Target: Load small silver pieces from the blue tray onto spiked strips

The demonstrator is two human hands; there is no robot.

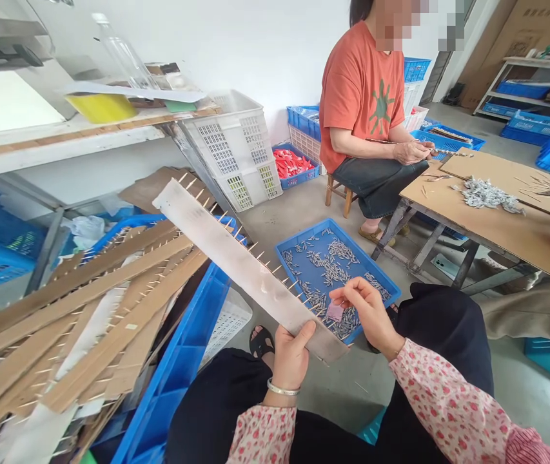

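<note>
My left hand (293,361) grips the near end of a long white cardboard strip (236,264), thumb on its face. Thin pointed wooden sticks, like toothpicks, jut in a row from the strip's far edge. My right hand (364,309) is closed in a pinch beside these sticks, near the strip's lower end. A small pink piece (335,312) shows just under its fingertips; whether the fingers hold it or something smaller I cannot tell. Below lies a shallow blue tray (298,240) with many small grey-silver pieces (325,264) scattered in it.
At left, a blue crate (178,361) is heaped with stick-lined cardboard strips (110,335). A person in an orange shirt (364,84) sits by a cardboard-topped table (497,225) bearing silvery pieces (490,193). Another person's hand reaches in at right. A white crate (236,148) stands behind.
</note>
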